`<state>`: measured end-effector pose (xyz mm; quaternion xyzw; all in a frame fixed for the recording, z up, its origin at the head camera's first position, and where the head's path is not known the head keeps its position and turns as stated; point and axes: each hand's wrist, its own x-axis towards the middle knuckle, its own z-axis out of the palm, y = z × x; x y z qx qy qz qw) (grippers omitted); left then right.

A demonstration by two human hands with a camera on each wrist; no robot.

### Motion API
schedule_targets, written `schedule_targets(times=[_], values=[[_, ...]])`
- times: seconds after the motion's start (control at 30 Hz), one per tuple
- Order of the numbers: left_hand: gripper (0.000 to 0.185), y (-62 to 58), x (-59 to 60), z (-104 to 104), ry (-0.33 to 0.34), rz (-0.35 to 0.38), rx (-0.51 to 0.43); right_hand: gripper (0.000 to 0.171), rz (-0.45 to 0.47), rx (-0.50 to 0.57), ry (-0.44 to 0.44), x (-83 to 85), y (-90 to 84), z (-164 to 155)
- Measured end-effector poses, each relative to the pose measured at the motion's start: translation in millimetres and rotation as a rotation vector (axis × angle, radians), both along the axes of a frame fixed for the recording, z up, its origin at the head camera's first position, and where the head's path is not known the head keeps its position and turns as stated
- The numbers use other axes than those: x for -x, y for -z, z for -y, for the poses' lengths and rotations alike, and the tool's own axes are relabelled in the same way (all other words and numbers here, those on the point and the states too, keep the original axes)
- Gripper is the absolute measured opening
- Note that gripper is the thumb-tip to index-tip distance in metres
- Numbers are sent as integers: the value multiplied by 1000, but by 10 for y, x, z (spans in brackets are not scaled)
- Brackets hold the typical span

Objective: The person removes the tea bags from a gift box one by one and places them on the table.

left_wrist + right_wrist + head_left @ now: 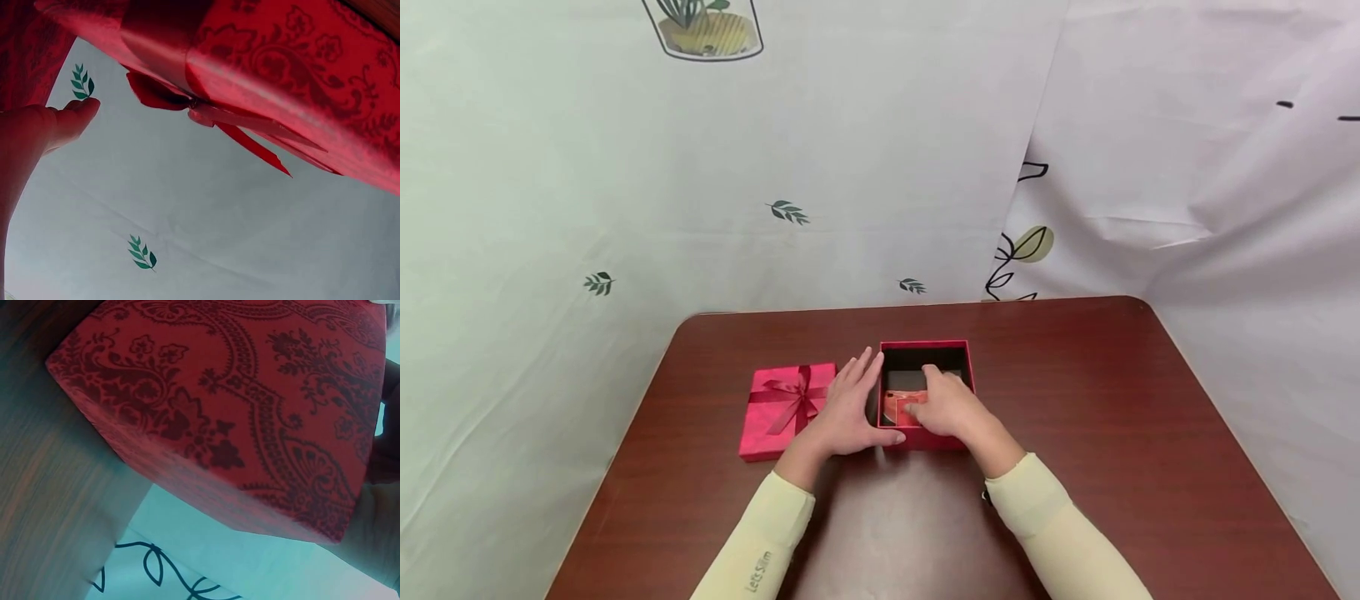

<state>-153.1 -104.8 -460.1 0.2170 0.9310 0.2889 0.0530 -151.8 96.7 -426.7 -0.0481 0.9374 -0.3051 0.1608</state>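
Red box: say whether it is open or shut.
Open: the box shows its dark inside; the bow-tied lid lies beside it.

An uncovered red box (936,440) with a dark floral pattern stands upright, a partly hidden orange-red item (906,408) in the near part of its black interior, while a matching lid (771,417) lies flat to the left, ribbon bow (797,396) facing up.

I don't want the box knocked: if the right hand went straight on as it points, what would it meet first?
Probably the far inner wall of the box, toward its left corner; how deep the right hand reaches is unclear.
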Motion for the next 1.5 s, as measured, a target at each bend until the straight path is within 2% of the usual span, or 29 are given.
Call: schedule_targets(times=[0.23, 0.9, 1.1, 1.27, 1.5], values=[[122, 19, 4, -14, 6, -23, 4, 80, 30, -13, -8, 6, 33, 5], [123, 56, 25, -24, 5, 3, 36, 74, 50, 12, -20, 37, 58, 10], [124, 45, 29, -19, 2, 10, 37, 72, 11, 25, -8, 56, 50, 9], [124, 48, 33, -15, 3, 6, 40, 69, -44, 76, 7, 67, 63, 8], [124, 63, 25, -15, 5, -6, 29, 66, -63, 133, 11, 87, 82, 23]])
